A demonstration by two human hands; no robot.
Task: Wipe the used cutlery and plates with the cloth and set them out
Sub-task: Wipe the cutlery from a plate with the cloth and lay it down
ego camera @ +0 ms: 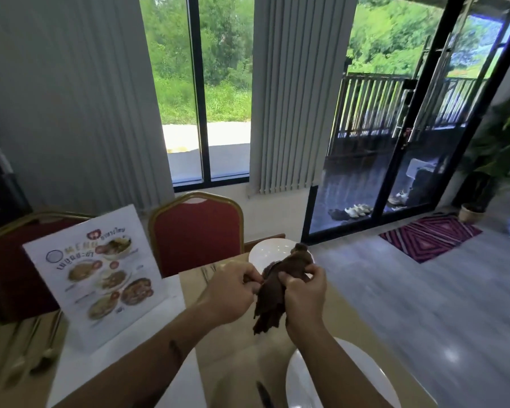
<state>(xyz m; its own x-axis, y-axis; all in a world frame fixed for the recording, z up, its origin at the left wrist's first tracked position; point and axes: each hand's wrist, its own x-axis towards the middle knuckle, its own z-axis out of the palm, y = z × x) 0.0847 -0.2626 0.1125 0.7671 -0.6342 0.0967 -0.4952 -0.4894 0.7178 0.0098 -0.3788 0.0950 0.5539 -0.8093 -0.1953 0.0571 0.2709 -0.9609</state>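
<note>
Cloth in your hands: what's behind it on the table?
A white plate lies behind the cloth, near the red chair. Its right part is covered by the cloth, so anything lying there cannot be seen.

Left of my left hand (233,293): menu stand (95,275) blocks.
Ahead: far plate (265,254), then red chair (198,231).
Right: open floor (409,290).

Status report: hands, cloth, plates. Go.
Left hand and right hand both gripping the cloth. Far plate and near plate on the table. Nothing blocking.
</note>
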